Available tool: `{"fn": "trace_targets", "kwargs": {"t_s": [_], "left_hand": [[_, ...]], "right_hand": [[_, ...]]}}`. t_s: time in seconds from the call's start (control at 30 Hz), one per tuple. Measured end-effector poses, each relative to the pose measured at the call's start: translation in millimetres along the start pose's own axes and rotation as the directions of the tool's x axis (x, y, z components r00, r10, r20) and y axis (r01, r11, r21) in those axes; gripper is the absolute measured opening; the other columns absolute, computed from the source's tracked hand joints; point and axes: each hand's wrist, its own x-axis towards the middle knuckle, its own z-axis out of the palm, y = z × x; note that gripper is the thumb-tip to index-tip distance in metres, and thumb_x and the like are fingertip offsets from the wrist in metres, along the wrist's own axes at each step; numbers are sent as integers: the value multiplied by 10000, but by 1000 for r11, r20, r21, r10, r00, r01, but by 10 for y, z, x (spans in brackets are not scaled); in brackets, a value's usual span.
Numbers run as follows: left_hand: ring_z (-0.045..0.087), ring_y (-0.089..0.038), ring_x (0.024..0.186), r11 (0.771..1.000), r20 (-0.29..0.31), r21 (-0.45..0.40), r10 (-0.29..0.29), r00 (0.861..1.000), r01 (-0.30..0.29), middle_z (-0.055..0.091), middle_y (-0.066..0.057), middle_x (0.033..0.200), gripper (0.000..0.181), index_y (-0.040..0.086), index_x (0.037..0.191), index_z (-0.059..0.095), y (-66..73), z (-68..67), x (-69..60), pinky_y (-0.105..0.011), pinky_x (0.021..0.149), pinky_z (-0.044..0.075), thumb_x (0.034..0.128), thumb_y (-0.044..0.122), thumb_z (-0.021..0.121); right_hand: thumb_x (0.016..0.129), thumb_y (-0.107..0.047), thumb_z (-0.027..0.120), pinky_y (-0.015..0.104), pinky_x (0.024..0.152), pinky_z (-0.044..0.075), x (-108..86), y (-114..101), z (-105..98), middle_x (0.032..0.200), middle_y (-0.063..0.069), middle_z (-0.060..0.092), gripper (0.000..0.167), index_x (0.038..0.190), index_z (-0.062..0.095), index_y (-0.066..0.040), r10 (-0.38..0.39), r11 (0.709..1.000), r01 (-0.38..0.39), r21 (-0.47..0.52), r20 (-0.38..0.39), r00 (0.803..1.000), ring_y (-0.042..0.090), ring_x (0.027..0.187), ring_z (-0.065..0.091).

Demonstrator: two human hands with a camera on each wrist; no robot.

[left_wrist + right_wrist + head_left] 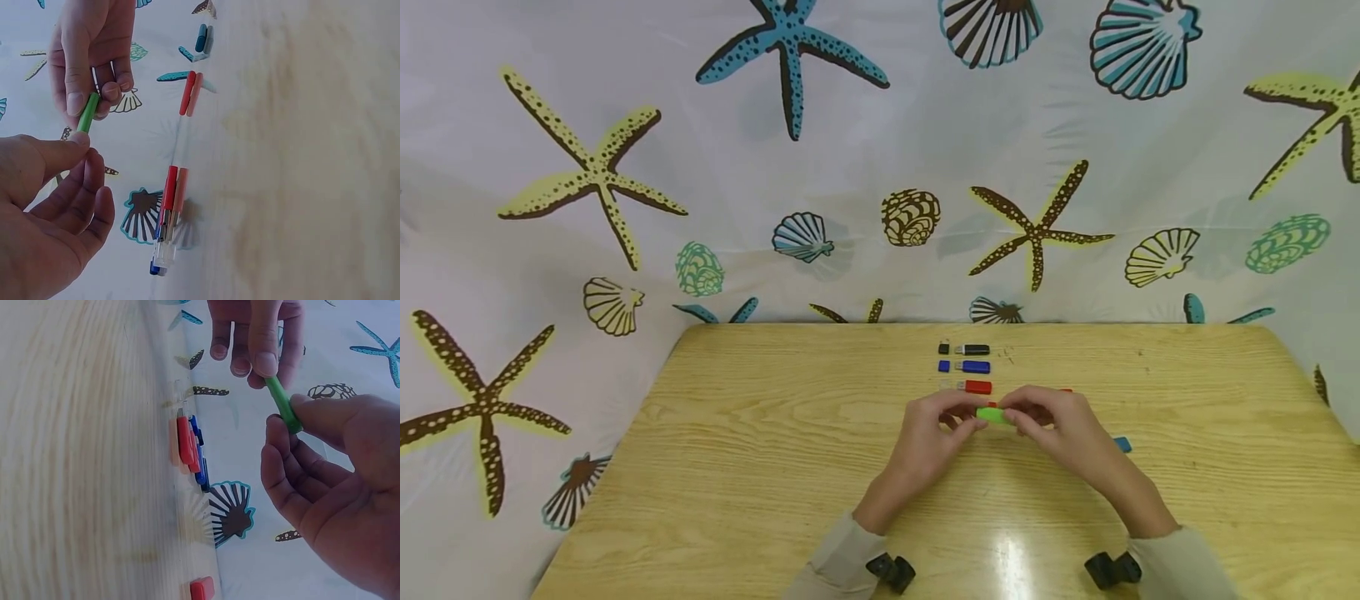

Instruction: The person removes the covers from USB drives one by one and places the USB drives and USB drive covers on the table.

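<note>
Above the table, both hands pinch a capped green USB flash drive [992, 415], one at each end. My left hand [927, 433] has its thumb and fingertips on the left end. The right hand [1060, 421] pinches the opposite end. The green stick [284, 406] is tilted in the right wrist view, its ends partly covered by fingertips. Just beyond the hands lies an uncapped red flash drive [977, 387]. Part of another red item shows behind the green one. A blue flash drive [1122, 444] is partly hidden by the right hand.
Behind the red drive lie an uncapped blue flash drive [976, 367] with its blue cap [944, 366], and a black flash drive [976, 350] with its black cap [943, 349]. A red piece [1066, 391] peeks out past the right hand. A patterned curtain [865, 167] hangs behind the wooden table [760, 433].
</note>
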Motion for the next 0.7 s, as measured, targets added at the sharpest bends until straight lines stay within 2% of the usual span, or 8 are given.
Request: {"fn": "trace_targets", "kwargs": {"t_s": [0.17,0.43,0.7], "left_hand": [[665,-54,804,1000,4,-13,-21,1000,21,728,39,938,171,136,1107,784,-8,-23,-15,-248,707,575,938,114,767],[652,-72,808,999,20,-5,-43,999,43,731,22,931,127,97,1052,784,-28,-79,-42,-252,707,577,927,116,779],[666,-104,830,999,35,18,-38,999,38,738,-3,959,151,87,1074,774,-24,-163,-90,-250,707,577,923,99,781]], "right_hand": [[926,-64,770,289,695,597,18,-14,33,995,6,734,167,1093,756,-74,-20,1000,20,-17,0,1000,110,807,673],[873,22,794,275,681,586,10,-22,87,980,-26,689,225,1060,764,-99,-22,996,22,-83,5,1000,104,816,630],[854,30,810,283,673,581,9,-33,151,963,-35,700,230,1036,767,-104,-110,990,107,-94,-30,993,103,794,632]]}}
